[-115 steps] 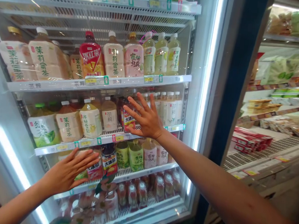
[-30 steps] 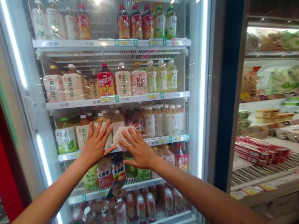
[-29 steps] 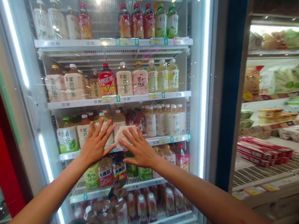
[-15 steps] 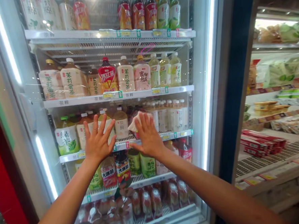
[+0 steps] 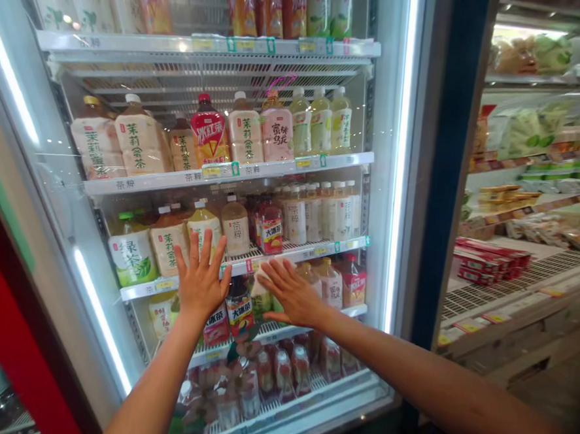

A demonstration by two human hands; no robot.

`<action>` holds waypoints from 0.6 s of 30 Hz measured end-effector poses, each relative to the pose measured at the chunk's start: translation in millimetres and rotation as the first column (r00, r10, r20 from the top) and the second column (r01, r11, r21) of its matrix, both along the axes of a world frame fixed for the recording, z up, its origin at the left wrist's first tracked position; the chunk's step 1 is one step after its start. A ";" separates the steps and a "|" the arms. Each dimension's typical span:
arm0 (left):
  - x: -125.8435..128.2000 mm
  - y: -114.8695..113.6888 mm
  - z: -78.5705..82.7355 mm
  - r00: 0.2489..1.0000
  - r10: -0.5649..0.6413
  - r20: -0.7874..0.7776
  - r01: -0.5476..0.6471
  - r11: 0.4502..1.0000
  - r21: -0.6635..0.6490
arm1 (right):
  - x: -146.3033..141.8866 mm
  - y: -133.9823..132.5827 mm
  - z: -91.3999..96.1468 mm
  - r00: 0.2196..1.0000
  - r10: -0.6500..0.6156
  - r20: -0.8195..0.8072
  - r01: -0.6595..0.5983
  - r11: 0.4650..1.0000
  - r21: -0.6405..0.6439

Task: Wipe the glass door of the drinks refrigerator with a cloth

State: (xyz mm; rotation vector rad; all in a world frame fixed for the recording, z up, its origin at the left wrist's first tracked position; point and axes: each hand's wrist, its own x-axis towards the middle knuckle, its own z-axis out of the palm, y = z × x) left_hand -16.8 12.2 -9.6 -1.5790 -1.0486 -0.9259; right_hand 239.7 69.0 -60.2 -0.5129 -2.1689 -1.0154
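Note:
Both my hands lie flat on the glass door [image 5: 375,202] of a lit drinks fridge. My left hand [image 5: 200,282] is open with its fingers spread and pointing up, over the third shelf's edge [image 5: 317,248]. My right hand [image 5: 291,295] is just to its right, fingers stretched out to the left and pressed on the glass. No cloth shows under the right palm. Behind the glass stand tea bottles [image 5: 235,225], and a small red-labelled bottle [image 5: 271,229] is just above my right hand.
The fridge shelves hold several rows of bottles from top to floor. A dark blue door post [image 5: 445,167] stands at the right. Beyond it is an open chiller [image 5: 507,282] with packaged food. A red panel [image 5: 12,331] is at the lower left.
My right hand has slid down and a little left on the glass, from the third shelf to below it. The white cloth seen under it before no longer shows. The left hand has barely moved.

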 end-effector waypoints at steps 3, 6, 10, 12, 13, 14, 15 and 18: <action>-0.8 -1.7 -13.8 1.000 0.020 -0.012 -0.020 1.000 -0.003 | 30.6 7.6 -11.2 0.999 -0.019 0.036 0.020 1.000 -0.006; -1.1 -3.4 -22.2 1.000 0.028 -0.012 -0.028 0.999 -0.019 | 55.4 15.1 -5.9 0.924 -0.168 -0.344 0.144 0.985 -0.092; 0.1 -5.7 -23.1 0.999 0.030 -0.026 -0.031 0.999 -0.034 | 75.2 13.0 -38.7 0.954 -0.139 -0.265 0.115 0.988 -0.104; 0.9 -6.6 -21.2 0.998 0.034 -0.045 -0.036 0.998 -0.052 | 84.4 14.3 -50.2 0.995 -0.068 -0.078 0.063 0.996 -0.067; 1.2 -7.0 -20.4 0.998 0.037 -0.050 -0.040 0.997 -0.059 | 88.6 17.1 -47.3 0.996 -0.064 -0.061 0.061 0.997 -0.056; 1.5 -7.3 -19.9 0.998 0.042 -0.050 -0.045 0.997 -0.065 | 91.9 21.0 -38.2 0.990 -0.084 -0.111 0.079 0.995 -0.054; 1.8 -7.5 -19.7 0.998 0.047 -0.045 -0.050 0.996 -0.069 | 94.1 25.7 -24.3 0.970 -0.120 -0.211 0.109 0.992 -0.062; 6.4 -7.9 -20.6 0.998 0.056 -0.016 -0.057 0.995 -0.081 | 92.2 36.9 19.6 0.797 -0.229 -0.559 0.183 0.973 -0.138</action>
